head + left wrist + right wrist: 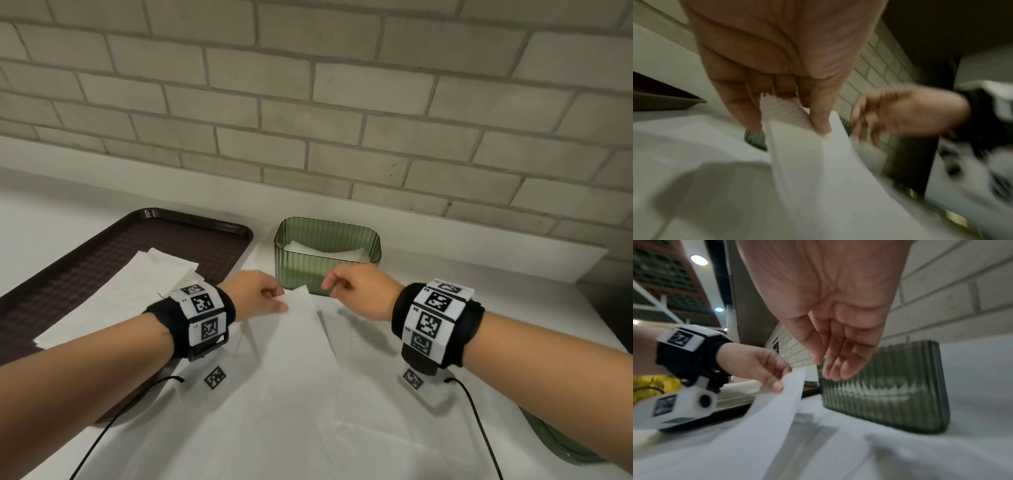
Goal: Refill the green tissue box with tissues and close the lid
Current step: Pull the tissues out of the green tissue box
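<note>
The ribbed green tissue box stands open on the white counter by the brick wall, with some white tissues lying inside. My left hand pinches the far end of a long white tissue just in front of the box. My right hand hovers beside it with loosely bent fingers holding nothing. A green lid lies at the counter's right front edge.
A dark brown tray at left carries a stack of white tissues. More unfolded tissues lie on the counter under my forearms. Black cables trail from both wrist cameras.
</note>
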Tool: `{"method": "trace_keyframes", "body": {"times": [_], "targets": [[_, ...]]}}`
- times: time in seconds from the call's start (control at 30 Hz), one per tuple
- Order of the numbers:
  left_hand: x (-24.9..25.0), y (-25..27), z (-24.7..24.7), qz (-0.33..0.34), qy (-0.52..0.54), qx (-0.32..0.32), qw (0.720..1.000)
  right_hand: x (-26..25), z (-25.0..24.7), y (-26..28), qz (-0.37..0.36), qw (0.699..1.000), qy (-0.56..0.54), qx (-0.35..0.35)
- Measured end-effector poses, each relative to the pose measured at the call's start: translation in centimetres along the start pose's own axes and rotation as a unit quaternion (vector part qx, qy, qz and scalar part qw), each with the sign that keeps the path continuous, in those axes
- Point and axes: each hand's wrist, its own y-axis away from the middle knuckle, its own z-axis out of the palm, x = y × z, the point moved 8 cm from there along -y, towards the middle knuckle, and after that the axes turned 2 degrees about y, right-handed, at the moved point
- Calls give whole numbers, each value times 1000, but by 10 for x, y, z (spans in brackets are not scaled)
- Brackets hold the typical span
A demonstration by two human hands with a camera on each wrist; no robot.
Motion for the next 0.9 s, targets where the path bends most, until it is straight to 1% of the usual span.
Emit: {"method": "trace_keyframes", "body": {"times": [0.07, 0.1, 0.13, 0.17, 0.23, 0.27, 0.37, 0.43, 0.47, 0.53, 0.6, 0.67, 0.73, 0.8, 0.9], "targets": [[1, 2, -20, -1, 80, 33, 996, 8, 18, 8, 54, 994, -67, -66], [0, 3, -30, -6, 133, 51, 990, 10, 25, 13, 84, 984, -131, -91], [-3, 2, -39, -16, 190, 68, 979, 11, 30, 17, 106, 970, -192, -103], [-7, 2, -47, -26, 248, 84, 965, 11, 31, 19, 111, 961, -232, -101], [-16, 0, -57, -49, 342, 103, 933, 12, 27, 17, 98, 952, -280, -76], [-21, -2, -61, -61, 371, 110, 920, 14, 24, 15, 97, 944, -311, -55], [-32, -5, -65, -92, 435, 133, 886, 21, 7, 7, 114, 904, -412, 26], [-35, -6, -65, -102, 457, 149, 871, 26, -7, 2, 122, 891, -431, 78], [-36, -7, -65, -106, 454, 155, 871, 29, -15, 0, 125, 889, -427, 105], [-35, -7, -64, -106, 431, 160, 882, 37, -31, -5, 130, 883, -425, 152], [-34, -5, -58, -100, 395, 150, 901, 47, -44, -13, 136, 866, -442, 190], [-34, -3, -46, -99, 342, 125, 926, 61, -55, -21, 159, 852, -446, 223], [-34, 0, -31, -97, 273, 83, 954, 75, -60, -26, 198, 842, -445, 231], [-32, 2, -19, -82, 189, 43, 978, 81, -60, -29, 229, 837, -448, 217], [-30, 3, -8, -79, 105, 34, 991, 86, -57, -34, 253, 845, -427, 197]]}}
